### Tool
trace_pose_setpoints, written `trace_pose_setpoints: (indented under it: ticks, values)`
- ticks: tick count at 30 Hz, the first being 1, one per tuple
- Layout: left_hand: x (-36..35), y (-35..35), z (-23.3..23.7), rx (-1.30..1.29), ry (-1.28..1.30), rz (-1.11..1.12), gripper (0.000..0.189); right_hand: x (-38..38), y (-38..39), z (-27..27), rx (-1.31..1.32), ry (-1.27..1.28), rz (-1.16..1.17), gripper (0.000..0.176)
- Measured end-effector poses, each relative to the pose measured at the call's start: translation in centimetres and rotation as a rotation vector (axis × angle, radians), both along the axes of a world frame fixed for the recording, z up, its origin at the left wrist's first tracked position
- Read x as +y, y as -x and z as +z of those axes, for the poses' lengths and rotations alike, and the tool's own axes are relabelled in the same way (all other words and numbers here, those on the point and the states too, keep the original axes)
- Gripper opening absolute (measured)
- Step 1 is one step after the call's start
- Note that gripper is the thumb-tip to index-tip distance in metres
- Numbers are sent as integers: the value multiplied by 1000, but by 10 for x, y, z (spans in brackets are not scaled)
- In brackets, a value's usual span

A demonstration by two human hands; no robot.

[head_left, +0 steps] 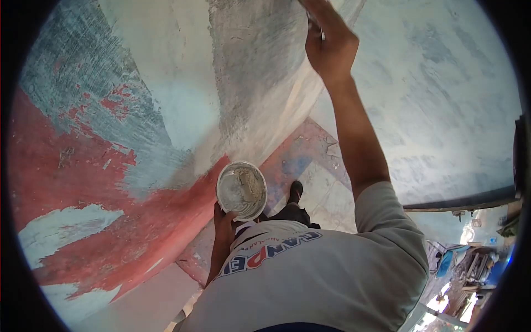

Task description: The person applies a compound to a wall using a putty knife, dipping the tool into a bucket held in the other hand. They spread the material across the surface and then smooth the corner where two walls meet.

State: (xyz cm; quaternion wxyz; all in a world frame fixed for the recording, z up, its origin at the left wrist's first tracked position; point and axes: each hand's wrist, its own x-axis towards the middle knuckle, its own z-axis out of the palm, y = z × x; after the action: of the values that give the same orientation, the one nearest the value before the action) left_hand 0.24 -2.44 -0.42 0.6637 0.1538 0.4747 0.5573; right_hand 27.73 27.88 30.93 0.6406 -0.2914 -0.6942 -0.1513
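My left hand (223,220) is closed on the lower left side of a round plastic bucket (225,191), held at waist height and tilted toward me. Grey-beige paste (251,185) clings to its inside and bottom. At the top of the view, my right hand (333,51) is raised against the wall (265,61) near the corner. Its fingers are bent around something; only a small pale, shiny bit shows, and the rest is hidden or cut off by the frame edge.
The left wall carries red paint (72,160) with grey and whitish smeared patches. A pale bluish wall (442,110) rises on the right. Below lies a stained tiled floor (326,188) with my dark shoe (296,191). Cluttered items (475,271) lie at lower right.
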Motion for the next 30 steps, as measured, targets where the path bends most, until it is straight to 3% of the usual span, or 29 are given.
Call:
trace_pose_setpoints:
  ticks: [3,6,11,12,14,16,21,23,27,30]
  values:
    - [0,-2,3,-7,11,-6,78,4,13,5,-98,-82,28,54]
    - [-2,1,1,-4,10,23,77,-1,31,-87,-108,88,-23,53]
    - [-4,2,16,9,14,64,76,-39,49,-303,-139,467,65,50]
    - [-3,1,25,33,43,63,76,-51,45,-321,-143,471,73,50]
    - [-5,3,18,41,49,65,76,-63,39,-339,-254,711,121,50]
    - [-7,10,8,47,30,64,77,-58,42,-293,-209,608,76,48]
    - [-6,8,5,13,21,63,78,-38,51,-62,-117,-21,-112,49]
    - [-4,8,-1,11,28,37,78,-27,60,-20,-86,-211,-55,51]
    - [-4,7,0,-11,28,26,79,-34,81,-58,-96,-50,-37,50]
    - [-5,7,6,-1,24,47,79,-47,87,-175,-100,192,12,44]
